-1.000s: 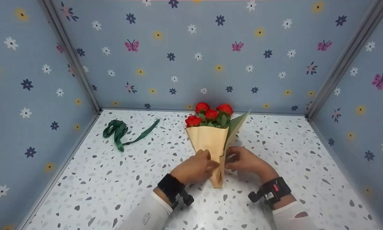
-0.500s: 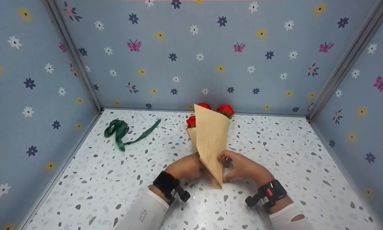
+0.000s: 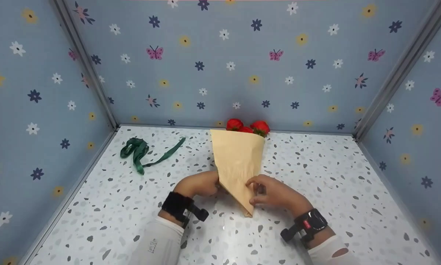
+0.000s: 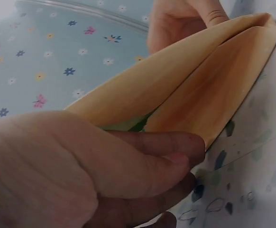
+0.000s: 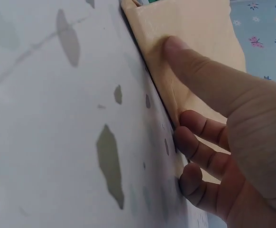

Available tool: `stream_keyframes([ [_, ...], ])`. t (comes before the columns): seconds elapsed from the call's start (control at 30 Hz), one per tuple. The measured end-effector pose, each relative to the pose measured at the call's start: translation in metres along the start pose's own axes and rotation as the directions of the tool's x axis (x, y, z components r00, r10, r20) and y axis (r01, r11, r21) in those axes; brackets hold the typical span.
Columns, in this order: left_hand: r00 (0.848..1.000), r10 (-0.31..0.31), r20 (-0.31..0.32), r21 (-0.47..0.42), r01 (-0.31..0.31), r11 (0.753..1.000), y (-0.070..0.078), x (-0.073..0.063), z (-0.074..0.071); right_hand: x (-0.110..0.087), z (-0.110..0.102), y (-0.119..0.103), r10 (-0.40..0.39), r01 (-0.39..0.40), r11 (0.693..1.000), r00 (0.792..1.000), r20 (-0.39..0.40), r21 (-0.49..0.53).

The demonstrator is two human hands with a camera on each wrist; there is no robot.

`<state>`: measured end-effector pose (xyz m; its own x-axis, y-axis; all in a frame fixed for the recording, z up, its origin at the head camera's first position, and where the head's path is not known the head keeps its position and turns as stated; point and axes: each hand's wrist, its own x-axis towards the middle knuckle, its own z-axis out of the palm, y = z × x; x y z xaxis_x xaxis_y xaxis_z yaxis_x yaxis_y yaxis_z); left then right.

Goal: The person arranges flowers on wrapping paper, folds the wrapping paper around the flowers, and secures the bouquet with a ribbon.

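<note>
A cream sheet of wrapping paper [image 3: 238,154] forms a cone around red roses [image 3: 260,127], whose blooms show above its top edge. The stems are hidden, and a little green shows inside the fold in the left wrist view. My left hand [image 3: 200,183] grips the paper's left side, thumb close against the fingers in the left wrist view. On the lower right side, my right hand [image 3: 275,191] holds the paper. In the right wrist view its thumb [image 5: 190,61] dents the surface while the other fingers curl at the edge by the table.
A loose dark green ribbon [image 3: 135,151] lies in loops at the back left, one end trailing right. The speckled white table [image 3: 327,184] meets flowered blue walls [image 3: 227,66] at the back and both sides.
The paper's green-backed right flap has folded leftward over the front, covering most of the roses and leaves. My left hand has moved out to the left; the right hand has shifted slightly left.
</note>
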<state>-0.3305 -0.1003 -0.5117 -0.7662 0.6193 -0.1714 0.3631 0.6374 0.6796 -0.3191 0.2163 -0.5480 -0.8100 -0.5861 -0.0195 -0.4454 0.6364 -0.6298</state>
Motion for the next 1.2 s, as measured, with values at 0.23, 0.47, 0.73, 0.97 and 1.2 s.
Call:
stream_keyframes([
  [0.23, 0.939, -0.233, -0.252, 0.106, 0.266, 0.958, 0.009, -0.016, -0.027, -0.001, 0.008, -0.009, 0.020, -0.027, 0.987, 0.999, -0.045, -0.159],
  [0.47, 0.941, -0.016, -0.338, 0.220, 0.095, 0.971, 0.024, 0.002, -0.004, 0.000, 0.011, -0.010, -0.070, 0.063, 0.965, 0.997, -0.022, -0.254],
  [0.73, 0.989, 0.012, -0.148, 0.351, 0.041, 0.936, 0.018, 0.021, 0.040, 0.002, 0.009, -0.009, -0.075, 0.080, 0.972, 0.997, 0.027, -0.221],
  [0.97, 0.992, -0.018, -0.128, 0.425, 0.071, 0.902, 0.020, 0.021, 0.052, 0.003, 0.009, -0.010, 0.070, -0.074, 0.989, 0.997, -0.039, -0.126],
  [1.2, 0.991, -0.056, -0.124, 0.423, 0.104, 0.900, 0.027, 0.021, 0.056, 0.003, 0.008, -0.010, 0.146, -0.157, 0.980, 0.985, -0.092, -0.126],
])
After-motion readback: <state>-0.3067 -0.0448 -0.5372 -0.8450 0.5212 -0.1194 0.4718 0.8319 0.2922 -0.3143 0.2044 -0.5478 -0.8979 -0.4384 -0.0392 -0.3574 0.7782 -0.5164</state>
